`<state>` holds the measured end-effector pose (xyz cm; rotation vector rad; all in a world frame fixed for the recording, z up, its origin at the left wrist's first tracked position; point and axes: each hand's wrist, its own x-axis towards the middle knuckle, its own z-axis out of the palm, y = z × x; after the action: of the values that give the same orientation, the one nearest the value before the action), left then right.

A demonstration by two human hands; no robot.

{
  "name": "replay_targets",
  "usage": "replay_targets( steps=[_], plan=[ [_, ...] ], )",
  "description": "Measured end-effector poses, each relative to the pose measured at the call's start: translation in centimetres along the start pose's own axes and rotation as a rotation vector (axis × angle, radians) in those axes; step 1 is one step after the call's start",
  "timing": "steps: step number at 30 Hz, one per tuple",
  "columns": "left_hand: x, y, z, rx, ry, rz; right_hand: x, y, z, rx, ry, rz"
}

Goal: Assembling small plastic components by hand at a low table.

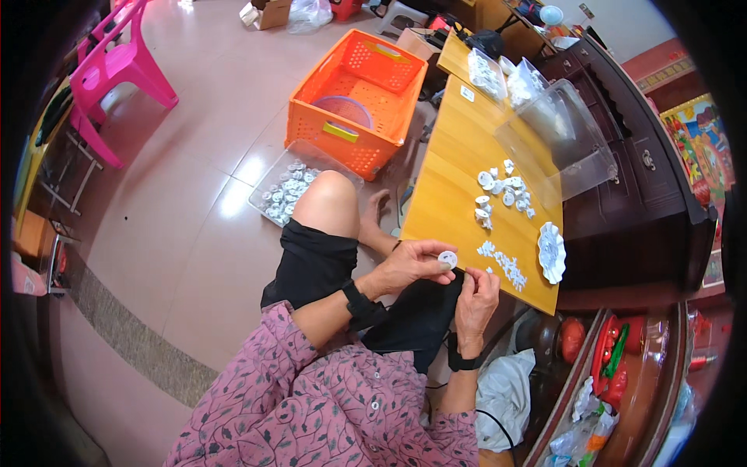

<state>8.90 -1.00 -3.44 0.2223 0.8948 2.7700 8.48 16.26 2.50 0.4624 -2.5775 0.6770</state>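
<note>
We pinch a white round disc (447,258) between the thumb and fingers of our left hand (411,267), by the near edge of the yellow wooden table (443,179). Our right hand (476,305) is at five o'clock from the disc, thumb and forefinger drawn close together; whether something tiny sits between them, we cannot quite tell. Small white pieces (510,272) lie scattered at three o'clock, white spool-like parts (487,181) at one, an orange crate (311,128) at eleven.
</note>
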Motion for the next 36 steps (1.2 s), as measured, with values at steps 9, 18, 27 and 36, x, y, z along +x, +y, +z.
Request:
replay_targets(
  steps=[9,18,27,36],
  plan=[
    [0.0,0.8,0.6,0.039,0.031,-0.028,0.3,-2.7,-1.8,0.726,-0.024,0.499],
    [0.4,0.2,0.2,0.072,0.06,0.015,1.2,-2.6,-0.9,1.089,-0.054,0.657],
    [0.8,0.0,0.0,0.025,0.08,0.036,1.4,-2.1,0.7,1.153,-0.052,0.627],
    [0.7,0.3,0.0,0.054,0.105,0.053,1.4,-2.0,1.4,1.059,-0.102,0.605]
  ],
)
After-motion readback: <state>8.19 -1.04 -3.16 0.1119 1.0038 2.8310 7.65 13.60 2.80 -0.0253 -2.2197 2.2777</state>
